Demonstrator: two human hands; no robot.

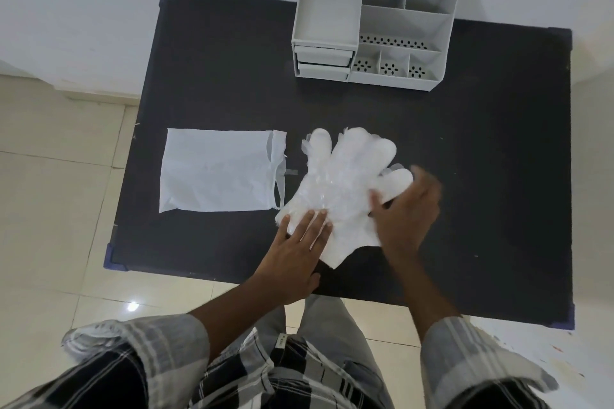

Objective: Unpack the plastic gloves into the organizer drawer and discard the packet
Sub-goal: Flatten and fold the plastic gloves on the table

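**Both hands on the gloves, packet lying empty beside them**

The right hand point(407, 209) is smeared by motion blur, so its fingers cannot be read clearly; it lies over the right side of the stack of plastic gloves point(345, 183), and whether it pinches the plastic or only presses on it I cannot tell. The left hand point(295, 252) is sharper: open and flat, fingers spread, its fingertips point(315, 214) resting on the near-left part of the stack. The near edge of the gloves is partly covered by both hands. How many gloves make up the stack cannot be made out, since the translucent layers blur into one.

The packet point(216, 171) lies flat to the left of the gloves, its torn open end point(279, 166) facing them, just beside the stack. It looks empty, though its thin film makes this hard to judge.

The organizer point(378, 20) stands at the far edge of the dark table point(199, 60), its back rising against the white wall. Its two small drawers point(324, 61) sit at the lower left front, and both look pushed in.

Bare tabletop lies open between the gloves and the organizer, and again to the right of the hands. The table's near edge runs close under the left wrist; the checked sleeves point(149, 342) are cut off by the frame's bottom.
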